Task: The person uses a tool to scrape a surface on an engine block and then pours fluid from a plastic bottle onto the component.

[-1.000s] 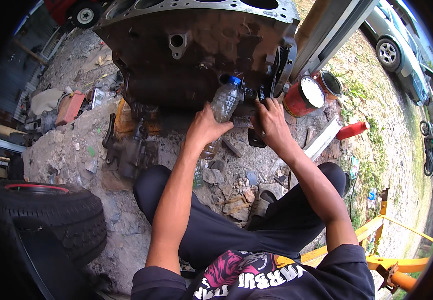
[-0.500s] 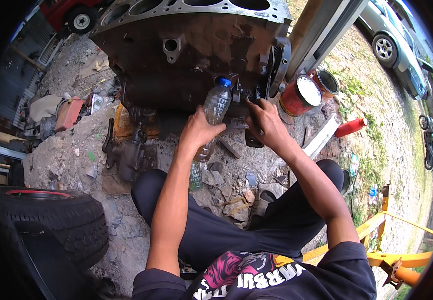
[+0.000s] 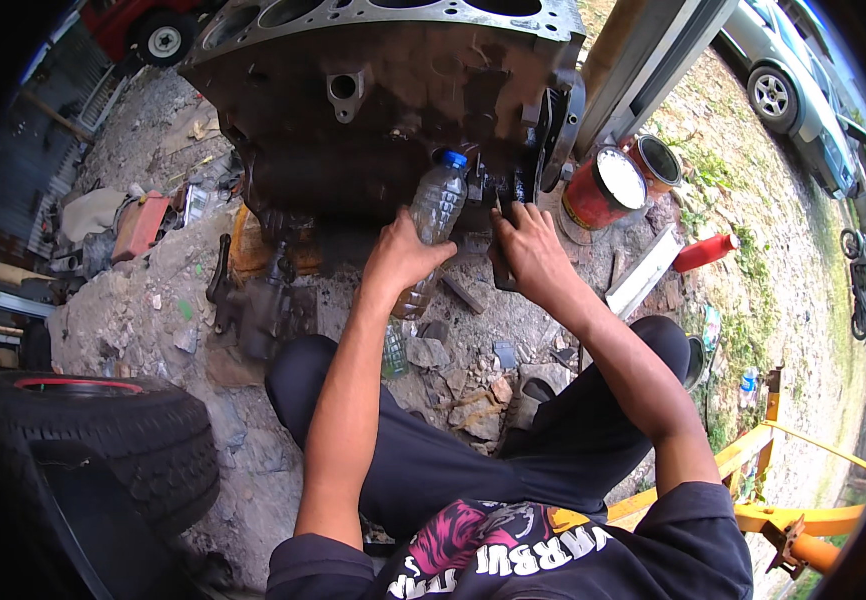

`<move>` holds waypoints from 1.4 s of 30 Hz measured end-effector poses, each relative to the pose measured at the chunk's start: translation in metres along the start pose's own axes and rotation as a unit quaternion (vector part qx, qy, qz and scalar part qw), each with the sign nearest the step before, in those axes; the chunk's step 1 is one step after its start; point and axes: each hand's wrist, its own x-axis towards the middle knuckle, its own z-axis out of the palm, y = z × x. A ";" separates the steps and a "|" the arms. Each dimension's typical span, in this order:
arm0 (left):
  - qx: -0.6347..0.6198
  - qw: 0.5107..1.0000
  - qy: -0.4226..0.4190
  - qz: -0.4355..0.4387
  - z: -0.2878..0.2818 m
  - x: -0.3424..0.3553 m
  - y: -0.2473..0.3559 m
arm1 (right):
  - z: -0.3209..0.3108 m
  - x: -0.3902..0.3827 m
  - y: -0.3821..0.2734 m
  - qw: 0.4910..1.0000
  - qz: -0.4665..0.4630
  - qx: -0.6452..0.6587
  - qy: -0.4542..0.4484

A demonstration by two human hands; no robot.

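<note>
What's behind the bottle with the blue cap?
Behind the upper part of the bottle is a big brown engine. The left hand wraps the bottle's middle, hiding whatever is straight behind that hand.

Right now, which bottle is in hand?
The clear, blue-capped bottle: the left hand grips it, while the red bottle is untouched, off to the right.

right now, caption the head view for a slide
Left hand grips a clear blue-capped plastic bottle by a brown metal engine block; right hand near its lower right.
</note>
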 end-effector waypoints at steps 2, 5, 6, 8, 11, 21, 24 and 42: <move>0.002 1.000 0.008 -0.004 -0.001 0.002 -0.004 | -0.017 0.004 0.004 0.999 0.025 0.029 -0.016; -0.003 1.000 -0.004 -0.011 -0.001 0.000 0.003 | -0.025 0.007 0.016 0.997 0.016 0.077 0.007; -0.005 1.000 -0.007 -0.016 -0.002 -0.001 0.004 | -0.030 0.009 0.015 0.997 0.013 0.064 0.038; -0.009 1.000 0.002 0.000 -0.001 0.001 -0.001 | -0.041 0.014 0.012 0.994 0.007 0.037 0.099; -0.007 1.000 -0.002 -0.003 -0.003 0.001 0.000 | -0.034 0.016 0.017 0.994 0.067 -0.074 0.045; 0.002 1.000 -0.002 -0.013 -0.007 -0.001 -0.001 | -0.014 0.016 0.007 0.987 0.078 -0.132 0.039; -0.002 1.000 -0.001 -0.002 -0.007 0.000 -0.002 | -0.011 0.001 -0.003 0.988 0.075 -0.134 0.008; 0.006 1.000 0.002 0.008 0.005 -0.006 0.003 | -0.015 -0.007 0.000 0.997 0.069 -0.014 0.024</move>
